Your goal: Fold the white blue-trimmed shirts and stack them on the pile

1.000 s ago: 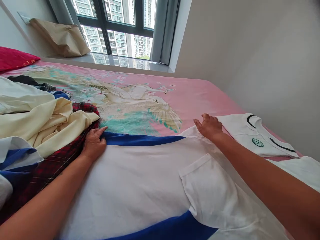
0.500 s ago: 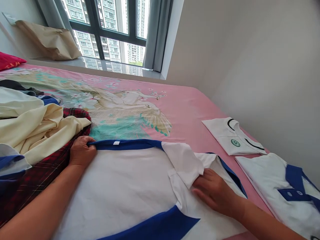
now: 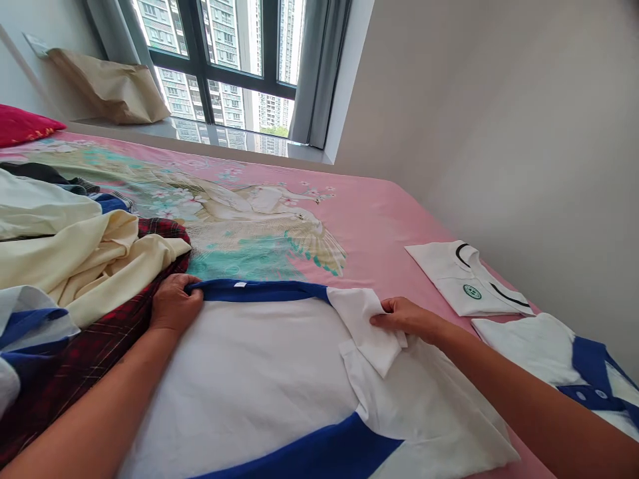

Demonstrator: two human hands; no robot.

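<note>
A white shirt with blue bands (image 3: 259,372) lies flat on the pink bed (image 3: 369,219) in front of me. My left hand (image 3: 172,307) is closed on its far left corner, at the blue hem. My right hand (image 3: 407,318) pinches the folded-over white flap at the shirt's right side, with the fingers pressed on the cloth.
A pile of clothes (image 3: 74,259), cream, red plaid and blue, lies at the left. Two folded white shirts (image 3: 466,279) (image 3: 574,359) lie at the right by the wall. A brown paper bag (image 3: 112,93) rests on the window sill, a red pillow (image 3: 22,125) at far left.
My right hand has folded the shirt's right side inward and now sits further up on the folded flap. My left hand has stayed on the left corner.
</note>
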